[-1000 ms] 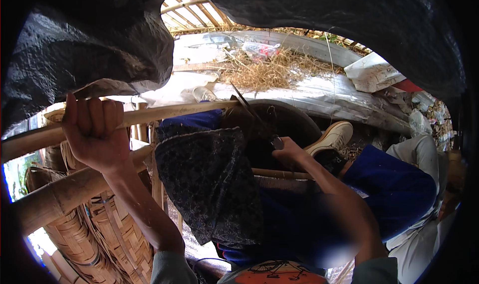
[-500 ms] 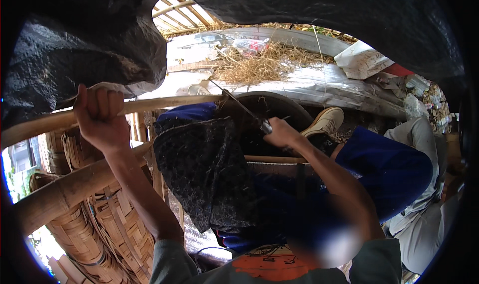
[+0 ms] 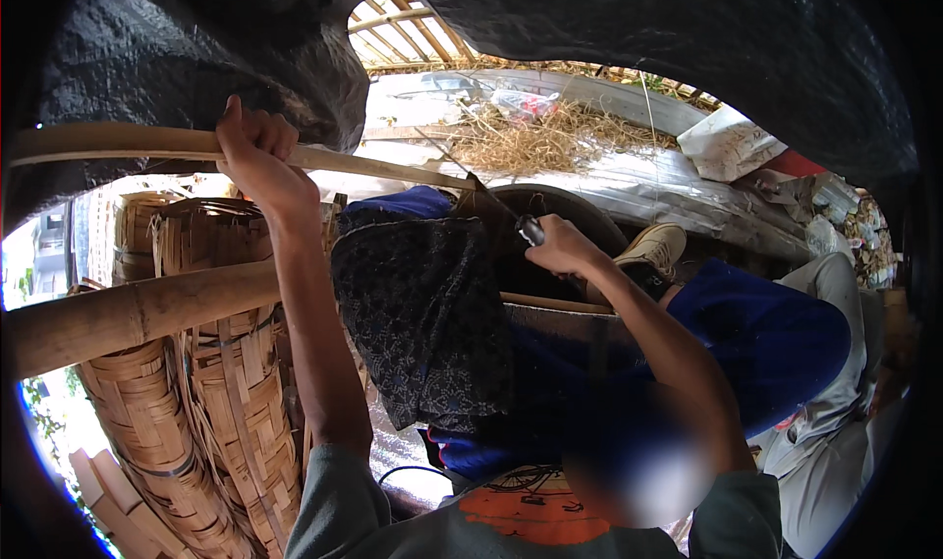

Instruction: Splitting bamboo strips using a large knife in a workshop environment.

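My left hand (image 3: 259,156) is raised at the left, its fingers wrapped round a long split bamboo strip (image 3: 383,168). The strip runs from the left edge to the knife in front of me. My right hand (image 3: 564,247) is closed on the handle of a knife (image 3: 504,205), whose thin blade points up and left across the strip's near end. Just how the blade meets the strip is hard to make out. A dark patterned cloth (image 3: 422,313) covers my left thigh below the strip. Behind the knife lies a dark round tub (image 3: 591,215).
At the left a thick bamboo pole (image 3: 147,313) crosses in front of tall woven baskets (image 3: 241,402). Black plastic sheeting (image 3: 638,14) hangs overhead. Dry straw (image 3: 530,137) lies on pale sheets beyond. A grey-trousered leg (image 3: 820,308) is at the right, near white sacking (image 3: 727,144).
My left hand and the strip's left end have risen, and the hand sits further right. The right hand keeps its grip on the knife. The whole view has shifted slightly.
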